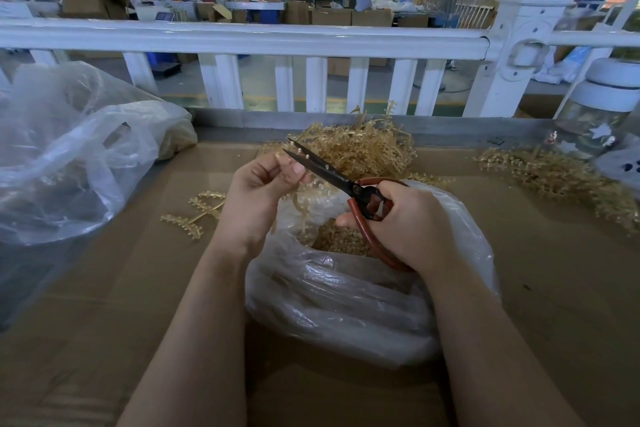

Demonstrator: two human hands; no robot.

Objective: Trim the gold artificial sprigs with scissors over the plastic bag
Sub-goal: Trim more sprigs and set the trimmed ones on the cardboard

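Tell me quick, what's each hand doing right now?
Left hand: pinching a gold sprig above the plastic bag.
Right hand: gripping the scissors, blades slightly apart.

The left hand (263, 184) is pinching a thin gold plastic sprig (300, 208) above the open clear plastic bag (346, 305), while the right hand (405, 222) is gripping red-handled black-bladed scissors (332, 173), their blades parted beside the left fingertips; gold trimmings are lying inside the bag, and a heap of gold sprigs (367, 149) is sitting behind on the brown cardboard surface (138, 288)
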